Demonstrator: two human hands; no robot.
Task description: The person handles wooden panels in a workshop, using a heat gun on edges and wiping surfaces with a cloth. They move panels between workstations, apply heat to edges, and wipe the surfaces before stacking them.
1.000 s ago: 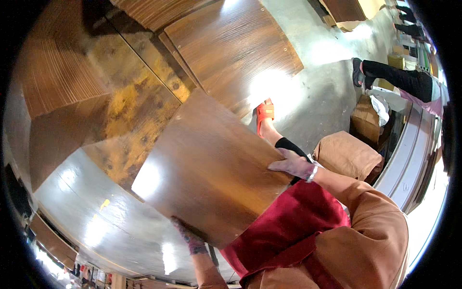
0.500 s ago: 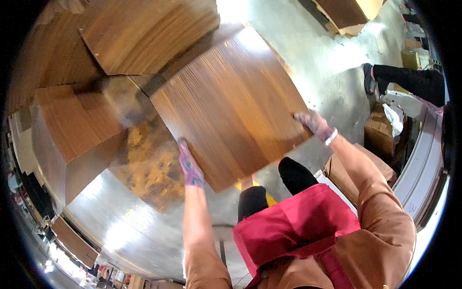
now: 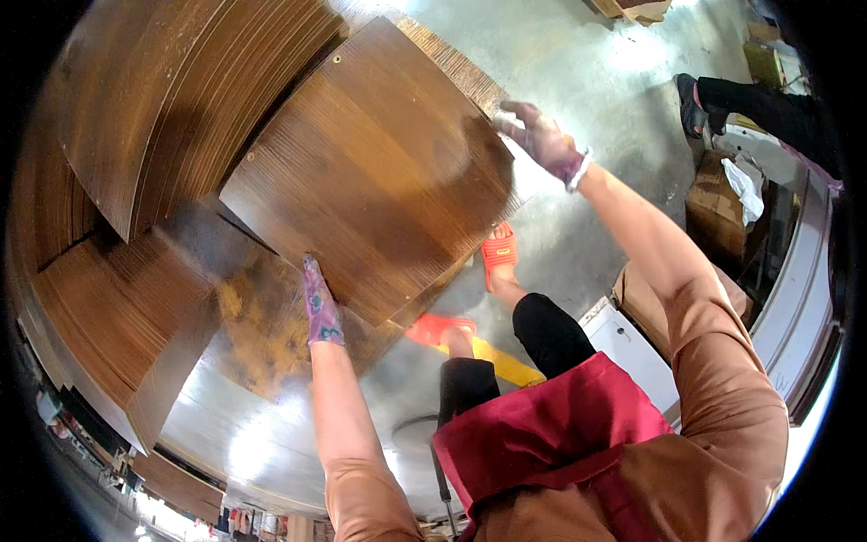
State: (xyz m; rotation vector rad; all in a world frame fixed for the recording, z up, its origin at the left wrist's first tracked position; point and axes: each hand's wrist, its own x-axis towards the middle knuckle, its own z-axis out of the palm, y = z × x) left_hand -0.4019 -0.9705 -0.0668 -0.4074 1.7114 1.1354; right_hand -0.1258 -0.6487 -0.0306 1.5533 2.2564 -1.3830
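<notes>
A brown wood-grain panel (image 3: pixel 370 172) lies in front of me, on top of other boards whose edges show at its far right side. Small round holes or fittings mark its face near the edges. My left hand (image 3: pixel 322 307), in a purple patterned glove, rests along the panel's near left edge with its fingers stretched out. Beyond the right edge, my right hand (image 3: pixel 542 144) is gloved too and slightly blurred. Its fingers are apart, and nothing is in it; whether a fingertip still touches the panel I cannot tell.
Tall stacks of brown panels (image 3: pixel 217 90) stand at the left, with a lower stack (image 3: pixel 117 307) nearer. A stained brown board (image 3: pixel 262 343) lies on the floor. To the right are a cardboard box (image 3: pixel 713 212) and another person's leg (image 3: pixel 759 95). My feet wear orange slides (image 3: pixel 498 251).
The panel, tilted in both hands before, now lies flat on the boards, farther left. My right hand has come off its edge and moved up and left. My left hand stays beside it.
</notes>
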